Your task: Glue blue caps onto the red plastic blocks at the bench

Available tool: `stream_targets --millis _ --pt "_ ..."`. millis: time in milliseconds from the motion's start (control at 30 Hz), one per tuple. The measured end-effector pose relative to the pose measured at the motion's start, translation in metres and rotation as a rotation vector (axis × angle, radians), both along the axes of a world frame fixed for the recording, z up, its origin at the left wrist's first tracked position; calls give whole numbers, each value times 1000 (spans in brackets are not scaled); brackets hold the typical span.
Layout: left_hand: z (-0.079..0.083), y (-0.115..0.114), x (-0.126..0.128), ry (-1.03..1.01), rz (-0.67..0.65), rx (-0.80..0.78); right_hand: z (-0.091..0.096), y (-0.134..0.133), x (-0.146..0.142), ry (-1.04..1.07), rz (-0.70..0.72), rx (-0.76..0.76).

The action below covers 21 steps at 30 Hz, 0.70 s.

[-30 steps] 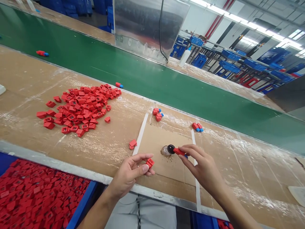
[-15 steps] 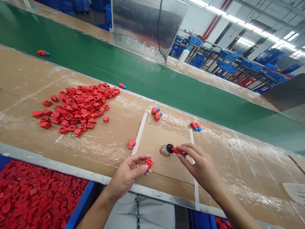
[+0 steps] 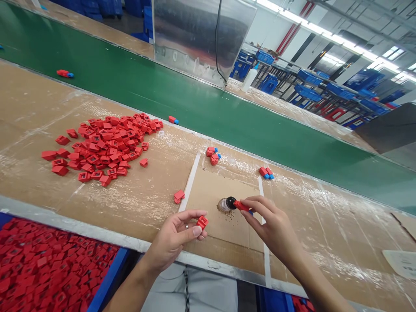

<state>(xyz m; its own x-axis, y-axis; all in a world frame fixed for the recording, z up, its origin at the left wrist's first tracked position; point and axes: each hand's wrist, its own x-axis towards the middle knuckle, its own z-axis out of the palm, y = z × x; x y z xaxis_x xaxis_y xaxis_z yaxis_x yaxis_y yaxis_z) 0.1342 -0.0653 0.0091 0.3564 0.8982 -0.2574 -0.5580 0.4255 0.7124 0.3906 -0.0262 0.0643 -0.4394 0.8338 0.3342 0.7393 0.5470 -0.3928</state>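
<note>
My left hand (image 3: 182,236) is closed on a small red hollow plastic block (image 3: 202,222), its square opening facing up. My right hand (image 3: 271,221) pinches a red plastic piece (image 3: 241,205); a bit of blue shows under the fingers. That piece's left end is at the black top (image 3: 231,202) of a small clear jar (image 3: 224,205), apparently touching it. Brown specks lie around the jar on a cardboard sheet (image 3: 204,186). Left of the sheet sit a couple of stacked red blocks (image 3: 179,196). Beyond it are red pieces with blue ends (image 3: 212,155), and another pair (image 3: 266,173) farther right.
A heap of red blocks (image 3: 107,143) covers the left of the table. A blue bin (image 3: 107,277) full of red blocks stands below the table edge. Past the table runs a green belt (image 3: 136,91) carrying red-and-blue pieces (image 3: 65,73). A metal housing (image 3: 198,39) stands beyond.
The red-and-blue pieces on the green belt have shifted to the right, and a bit of blue shows at the belt's far left. Both hands keep nearly the same pose.
</note>
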Motion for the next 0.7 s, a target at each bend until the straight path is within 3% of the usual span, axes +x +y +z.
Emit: stream_targets --millis 400,700 --pt "-5 0 4 30 5 53 11 3 -8 58 -32 -3" --pt "-6 -1 6 61 -14 74 19 -23 -44 346 -8 -286"
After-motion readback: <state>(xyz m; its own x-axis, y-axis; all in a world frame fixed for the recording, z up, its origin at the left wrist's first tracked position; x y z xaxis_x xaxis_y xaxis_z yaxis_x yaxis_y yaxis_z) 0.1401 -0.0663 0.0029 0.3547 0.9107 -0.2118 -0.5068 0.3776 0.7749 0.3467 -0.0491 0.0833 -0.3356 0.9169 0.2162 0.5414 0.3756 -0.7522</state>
